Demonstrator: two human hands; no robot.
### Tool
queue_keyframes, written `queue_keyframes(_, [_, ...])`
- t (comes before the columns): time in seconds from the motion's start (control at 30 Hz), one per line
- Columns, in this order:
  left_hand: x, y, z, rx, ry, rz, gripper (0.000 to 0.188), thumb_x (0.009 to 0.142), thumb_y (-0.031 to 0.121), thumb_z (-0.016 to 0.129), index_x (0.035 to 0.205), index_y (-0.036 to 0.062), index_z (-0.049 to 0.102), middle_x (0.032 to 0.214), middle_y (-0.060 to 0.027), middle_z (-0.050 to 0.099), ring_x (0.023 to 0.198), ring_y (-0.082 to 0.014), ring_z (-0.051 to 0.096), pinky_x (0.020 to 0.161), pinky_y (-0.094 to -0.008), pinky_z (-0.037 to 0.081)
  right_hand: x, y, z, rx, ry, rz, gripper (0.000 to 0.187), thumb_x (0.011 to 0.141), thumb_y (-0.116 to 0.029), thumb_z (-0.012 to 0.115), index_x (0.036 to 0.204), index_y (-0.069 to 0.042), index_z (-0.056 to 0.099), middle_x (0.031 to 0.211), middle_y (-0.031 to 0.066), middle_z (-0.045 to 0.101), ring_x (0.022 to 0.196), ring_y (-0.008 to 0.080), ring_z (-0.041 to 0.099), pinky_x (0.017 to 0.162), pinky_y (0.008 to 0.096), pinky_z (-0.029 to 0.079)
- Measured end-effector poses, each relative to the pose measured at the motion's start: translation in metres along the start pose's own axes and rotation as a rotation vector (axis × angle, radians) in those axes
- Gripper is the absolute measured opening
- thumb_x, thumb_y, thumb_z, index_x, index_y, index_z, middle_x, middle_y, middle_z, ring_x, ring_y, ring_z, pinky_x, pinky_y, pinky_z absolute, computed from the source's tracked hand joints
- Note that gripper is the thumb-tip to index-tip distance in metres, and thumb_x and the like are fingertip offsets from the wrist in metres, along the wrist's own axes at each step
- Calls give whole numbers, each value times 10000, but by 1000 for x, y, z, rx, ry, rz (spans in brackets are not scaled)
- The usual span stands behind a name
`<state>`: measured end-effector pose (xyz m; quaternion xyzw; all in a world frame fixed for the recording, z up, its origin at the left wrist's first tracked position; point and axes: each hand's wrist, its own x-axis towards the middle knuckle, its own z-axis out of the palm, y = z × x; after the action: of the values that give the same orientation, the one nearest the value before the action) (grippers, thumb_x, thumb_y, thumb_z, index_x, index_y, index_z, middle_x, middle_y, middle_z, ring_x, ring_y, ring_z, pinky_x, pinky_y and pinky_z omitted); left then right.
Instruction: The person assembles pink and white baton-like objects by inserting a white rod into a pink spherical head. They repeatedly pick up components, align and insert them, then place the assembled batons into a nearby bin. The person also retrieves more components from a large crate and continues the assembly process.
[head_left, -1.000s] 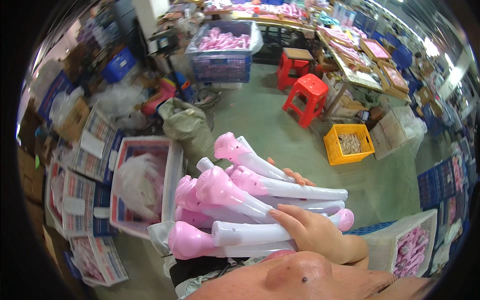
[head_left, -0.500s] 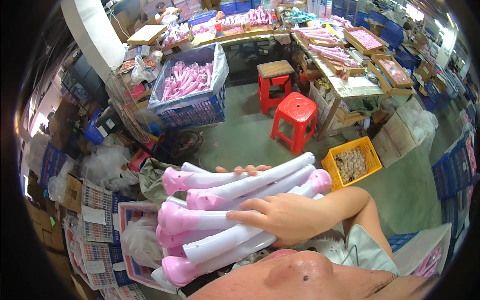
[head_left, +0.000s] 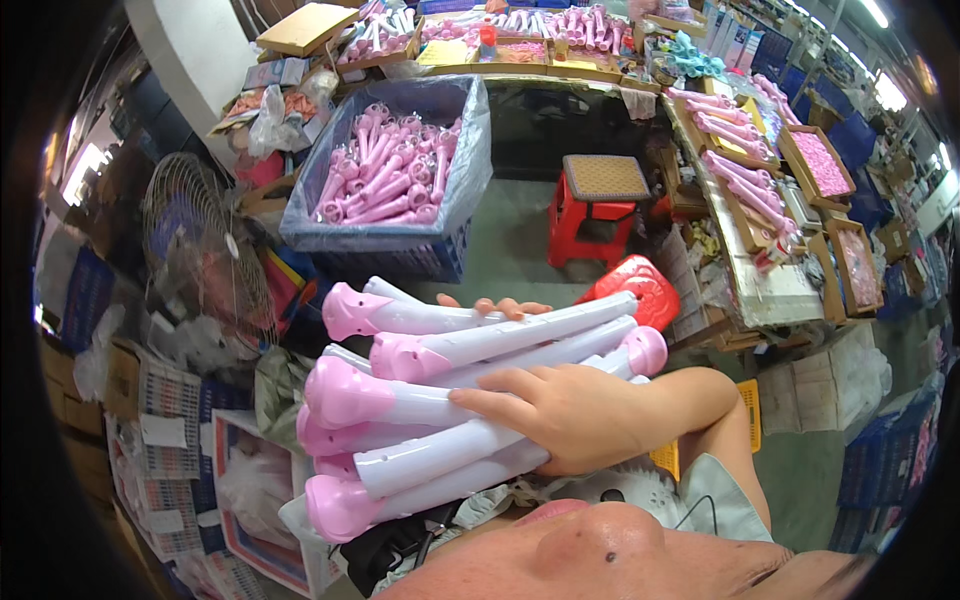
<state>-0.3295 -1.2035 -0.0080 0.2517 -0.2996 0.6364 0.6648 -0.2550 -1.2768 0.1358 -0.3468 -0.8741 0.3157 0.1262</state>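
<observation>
A bundle of several white plastic tubes with pink flared ends [head_left: 440, 458] lies across my front, mostly with the pink ends to the left. My right hand [head_left: 580, 415] rests over the top of the bundle with its fingers wrapped round the tubes. On the far side, the fingertips of my left hand [head_left: 497, 306] curl over the tubes; its palm and arm are hidden behind and under them. One pink end [head_left: 645, 350] points the other way, at the right of the bundle.
Ahead stands a blue crate [head_left: 390, 248] lined with clear plastic and full of pink parts. Two red stools [head_left: 588, 225] are at centre right, beside a worktable [head_left: 775, 295] with trays. A caged fan [head_left: 200, 240] stands left. Part of a yellow basket [head_left: 748, 410] shows behind my right arm.
My view has moved forward, so the lined crate and stools appear nearer. The bundle stays gripped in both hands, and it now covers part of the front stool.
</observation>
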Motion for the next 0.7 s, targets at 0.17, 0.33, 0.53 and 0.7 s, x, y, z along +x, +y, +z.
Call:
queue_keyframes(0.17, [79,-33,-88,-96,-149,-137,579,915,486,418,1419,269,233,1317,-92,437,1124,-279,454,973,-585,291,36,75,-61,-56,162,-24,844,607,-119,752,1334,-82,325,1120,176,492,862,355,605,656,429,514])
queue_keyframes(0.33, [146,-61,-174,53,59,-57,560,920,462,426,1414,265,251,1303,-100,446,1113,-284,456,975,-581,299,90,186,-123,-33,173,-138,839,610,-105,738,1336,-82,318,1105,174,495,843,345,606,641,419,517])
queue_keyframes(0.53, [260,-104,-277,224,3,53,543,904,475,444,1382,243,337,1248,-74,476,1076,-277,469,947,-544,314,159,317,-227,-24,64,-329,837,596,-97,735,1324,-75,323,1053,171,509,805,340,609,595,412,518])
queue_keyframes(0.7, [327,-138,-345,255,140,274,556,897,514,425,1374,240,348,1238,-72,482,1071,-275,475,939,-550,316,210,391,-307,8,-62,-372,838,575,-71,733,1313,-71,335,1041,178,510,765,349,615,600,418,517])
